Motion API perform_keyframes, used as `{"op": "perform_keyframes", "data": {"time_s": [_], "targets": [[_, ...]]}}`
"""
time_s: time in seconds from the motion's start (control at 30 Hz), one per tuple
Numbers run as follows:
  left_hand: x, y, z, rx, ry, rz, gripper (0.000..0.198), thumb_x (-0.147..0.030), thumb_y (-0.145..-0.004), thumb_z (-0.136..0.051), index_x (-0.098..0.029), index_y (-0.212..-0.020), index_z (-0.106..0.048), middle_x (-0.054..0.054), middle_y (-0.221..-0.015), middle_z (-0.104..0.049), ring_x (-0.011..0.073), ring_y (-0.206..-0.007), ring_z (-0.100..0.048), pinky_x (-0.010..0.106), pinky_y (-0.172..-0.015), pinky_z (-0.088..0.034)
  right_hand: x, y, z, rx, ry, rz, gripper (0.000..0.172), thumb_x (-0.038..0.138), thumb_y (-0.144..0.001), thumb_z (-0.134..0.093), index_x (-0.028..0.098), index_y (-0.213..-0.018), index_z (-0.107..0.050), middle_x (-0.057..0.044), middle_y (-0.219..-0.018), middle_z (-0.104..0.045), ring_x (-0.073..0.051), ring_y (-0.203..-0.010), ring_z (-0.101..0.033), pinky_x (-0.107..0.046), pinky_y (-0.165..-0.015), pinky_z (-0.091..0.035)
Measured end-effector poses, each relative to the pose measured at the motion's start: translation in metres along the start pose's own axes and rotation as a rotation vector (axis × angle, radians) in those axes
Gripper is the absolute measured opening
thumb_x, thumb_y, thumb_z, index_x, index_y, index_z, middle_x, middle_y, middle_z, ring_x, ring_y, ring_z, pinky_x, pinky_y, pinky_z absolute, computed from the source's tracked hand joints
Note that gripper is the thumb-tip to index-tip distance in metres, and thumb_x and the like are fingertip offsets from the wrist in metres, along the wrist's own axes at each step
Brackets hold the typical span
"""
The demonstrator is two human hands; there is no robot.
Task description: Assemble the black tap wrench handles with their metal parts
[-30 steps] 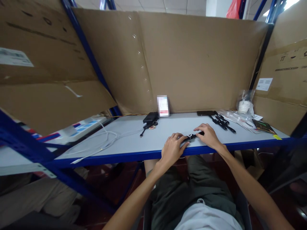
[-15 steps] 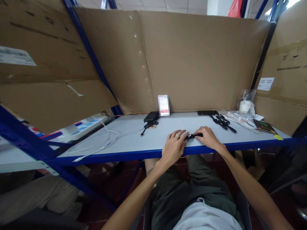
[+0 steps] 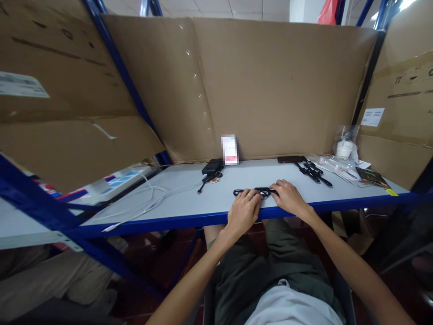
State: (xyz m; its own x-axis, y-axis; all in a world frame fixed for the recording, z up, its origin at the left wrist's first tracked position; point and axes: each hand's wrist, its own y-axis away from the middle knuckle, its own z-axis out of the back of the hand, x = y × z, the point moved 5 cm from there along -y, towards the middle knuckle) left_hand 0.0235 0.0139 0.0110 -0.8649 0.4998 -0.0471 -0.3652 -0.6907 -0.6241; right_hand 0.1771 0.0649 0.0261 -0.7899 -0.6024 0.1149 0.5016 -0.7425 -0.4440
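Note:
A black cable (image 3: 263,191), folded into a narrow bundle with a loop at its left end, lies crosswise near the front of the grey shelf. My left hand (image 3: 244,207) has its bent fingers over the bundle's left and middle part, hiding some of it. Thumb and fingers of my right hand (image 3: 289,197) pinch its right end. Similar black bundled cables (image 3: 315,172) rest on the shelf to the right, beyond my right hand. Exact finger contact under my left palm is hidden.
Left of centre are a black box-like device (image 3: 212,166) and white cables (image 3: 162,193). A lit phone (image 3: 230,150) leans on the cardboard panel (image 3: 270,90). Another dark phone-like slab (image 3: 290,159), plastic bags (image 3: 333,166) and a dark packet (image 3: 372,177) lie rightward. A blue rail (image 3: 189,220) edges the shelf.
More of the bundle now shows: its left loop sticks out past my left fingers. My right hand has shifted slightly left, closer to my left hand.

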Motion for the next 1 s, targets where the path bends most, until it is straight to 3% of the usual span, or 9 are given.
{"op": "perform_keyframes", "data": {"time_s": [0.23, 0.37, 0.53, 0.77, 1.0], "targets": [[0.004, 0.001, -0.004, -0.067, 0.026, -0.055, 0.021, -0.017, -0.103, -0.047, -0.02, -0.108, -0.067, 0.008, -0.113, -0.071, 0.0263, -0.107, -0.063, 0.042, -0.093, -0.054, 0.003, 0.001, 0.003, 0.025, -0.023, -0.021, 0.03, 0.013, -0.099, -0.052, 0.017, -0.126, -0.064, -0.012, -0.118, -0.067, -0.024, -0.113, -0.059, -0.033, -0.098, -0.045], [0.006, 0.002, -0.006, -0.074, 0.035, -0.06, 0.023, -0.017, -0.102, -0.049, -0.02, -0.113, -0.069, 0.009, -0.114, -0.071, 0.0269, -0.107, -0.063, 0.042, -0.092, -0.055, 0.005, 0.001, 0.002, 0.018, -0.055, 0.003, 0.037, 0.005, -0.096, -0.046, 0.017, -0.126, -0.064, -0.011, -0.118, -0.065, -0.022, -0.113, -0.059, -0.032, -0.099, -0.045], [0.008, 0.003, -0.008, -0.058, 0.053, -0.059, 0.027, -0.018, -0.102, -0.049, -0.019, -0.118, -0.07, 0.01, -0.116, -0.07, 0.0272, -0.106, -0.064, 0.043, -0.091, -0.056, 0.009, 0.003, 0.005, -0.054, -0.082, 0.071, 0.044, 0.006, -0.094, -0.051, 0.016, -0.136, -0.061, -0.012, -0.119, -0.065, -0.025, -0.116, -0.055, -0.036, -0.103, -0.046], [0.009, 0.003, -0.011, -0.041, 0.072, -0.052, 0.029, -0.016, -0.101, -0.05, -0.019, -0.12, -0.072, 0.011, -0.116, -0.069, 0.0277, -0.107, -0.063, 0.043, -0.092, -0.056, 0.013, 0.004, 0.004, -0.094, -0.215, 0.174, 0.03, 0.003, -0.091, -0.052, 0.018, -0.104, -0.074, -0.011, -0.119, -0.065, -0.024, -0.115, -0.058, -0.038, -0.104, -0.047], [0.01, 0.003, -0.011, -0.045, 0.084, -0.061, 0.029, -0.016, -0.1, -0.051, -0.021, -0.121, -0.071, 0.01, -0.115, -0.069, 0.0267, -0.106, -0.063, 0.042, -0.091, -0.057, 0.007, 0.001, 0.003, -0.148, -0.39, 0.146, 0.03, 0.003, -0.092, -0.053, 0.018, -0.111, -0.069, -0.009, -0.113, -0.067, -0.022, -0.109, -0.062, -0.038, -0.102, -0.049]]}}
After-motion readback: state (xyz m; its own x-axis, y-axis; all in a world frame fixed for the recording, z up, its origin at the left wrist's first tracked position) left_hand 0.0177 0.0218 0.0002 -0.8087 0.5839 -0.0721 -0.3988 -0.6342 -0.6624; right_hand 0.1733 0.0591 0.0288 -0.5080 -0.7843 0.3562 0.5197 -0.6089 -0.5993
